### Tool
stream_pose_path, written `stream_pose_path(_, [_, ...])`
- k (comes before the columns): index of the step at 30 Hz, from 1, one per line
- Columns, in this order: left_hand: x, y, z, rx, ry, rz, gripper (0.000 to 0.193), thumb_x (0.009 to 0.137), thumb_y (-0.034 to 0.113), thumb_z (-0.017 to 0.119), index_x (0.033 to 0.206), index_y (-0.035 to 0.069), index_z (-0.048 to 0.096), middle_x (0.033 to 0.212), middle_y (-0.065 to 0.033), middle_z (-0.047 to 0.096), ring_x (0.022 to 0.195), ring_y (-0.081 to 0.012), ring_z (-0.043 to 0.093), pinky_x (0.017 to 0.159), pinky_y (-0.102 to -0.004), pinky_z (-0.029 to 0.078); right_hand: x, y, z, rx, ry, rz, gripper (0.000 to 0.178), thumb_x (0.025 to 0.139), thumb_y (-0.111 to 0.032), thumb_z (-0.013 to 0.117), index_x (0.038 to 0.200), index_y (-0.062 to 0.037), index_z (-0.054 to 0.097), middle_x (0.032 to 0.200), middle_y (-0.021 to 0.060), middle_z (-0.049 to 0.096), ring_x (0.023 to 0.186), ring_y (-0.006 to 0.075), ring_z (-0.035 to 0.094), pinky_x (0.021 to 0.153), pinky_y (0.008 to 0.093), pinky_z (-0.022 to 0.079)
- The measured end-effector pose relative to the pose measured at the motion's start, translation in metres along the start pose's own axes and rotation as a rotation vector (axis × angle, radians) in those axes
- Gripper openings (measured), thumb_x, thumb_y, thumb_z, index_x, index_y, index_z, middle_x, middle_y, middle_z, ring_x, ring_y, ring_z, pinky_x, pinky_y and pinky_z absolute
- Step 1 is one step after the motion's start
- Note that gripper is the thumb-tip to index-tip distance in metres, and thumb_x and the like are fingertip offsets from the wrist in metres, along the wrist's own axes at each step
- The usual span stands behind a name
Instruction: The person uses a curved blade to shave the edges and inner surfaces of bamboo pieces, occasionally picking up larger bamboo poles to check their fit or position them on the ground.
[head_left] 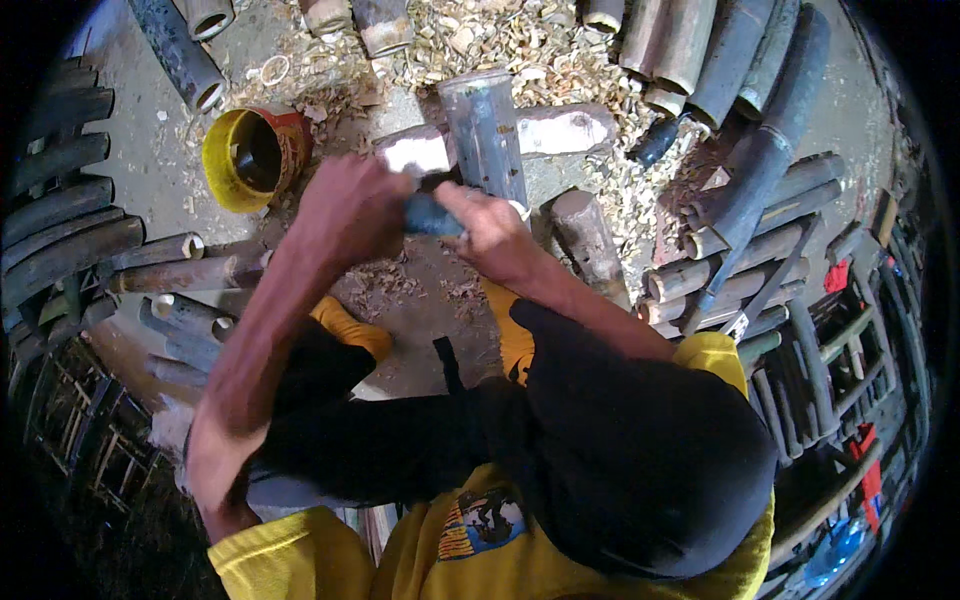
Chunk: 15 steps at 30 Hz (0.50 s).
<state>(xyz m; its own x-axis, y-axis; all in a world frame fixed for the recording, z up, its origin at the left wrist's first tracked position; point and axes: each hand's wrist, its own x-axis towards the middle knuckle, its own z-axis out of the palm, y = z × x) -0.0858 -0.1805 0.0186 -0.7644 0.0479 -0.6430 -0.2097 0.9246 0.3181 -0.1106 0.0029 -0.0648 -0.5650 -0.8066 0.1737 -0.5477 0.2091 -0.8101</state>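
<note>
A thick grey-green bamboo tube (483, 125) lies across a wooden block (570, 130) in front of me, pointing away from my body. My left hand (358, 205) is closed in a fist to the left of the tube, smeared by motion; what it grips is hidden. Beside the tube's near end, my right hand (492, 232) is closed, its fingers against a short blue-grey piece (430, 215) between my hands. The kind of that piece does not show clearly. A small dark thing appears just above it, too blurred to name.
A yellow and red bucket (232, 160) stands at the left. Pale chips (470, 40) cover the far floor. Bamboo tubes (725, 60) lie at the far right, with more stacked on both sides. A short log (590, 240) lies right of my right hand.
</note>
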Motion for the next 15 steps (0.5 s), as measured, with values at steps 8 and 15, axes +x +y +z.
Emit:
stream_pose_path(8, [-0.089,0.075,0.193,-1.109,0.17,-0.699,0.045,0.052,0.02,0.073,0.095,0.008,0.065,0.086,-0.0136,0.065,0.081,-0.0265,0.063,0.074,-0.0354,0.048,0.026,-0.012,-0.001,-0.17,-1.389,-0.227,0.032,0.069,-0.013,0.059,0.1,-0.0117,0.054,0.076,0.0122,0.06,0.074,0.0319,0.061,0.062,0.0431,0.049])
stream_pose_path(15, [-0.022,-0.011,0.025,-0.025,-0.052,-0.143,0.018,0.059,0.019,0.065,0.076,0.011,0.064,0.067,-0.013,0.061,0.066,-0.0293,0.061,0.064,-0.0403,0.05,0.011,-0.007,-0.001,0.106,-0.322,0.126,0.043,0.063,-0.004,0.062,0.105,-0.0078,0.05,0.081,0.0167,0.058,0.08,0.035,0.058,0.065,0.0432,0.047])
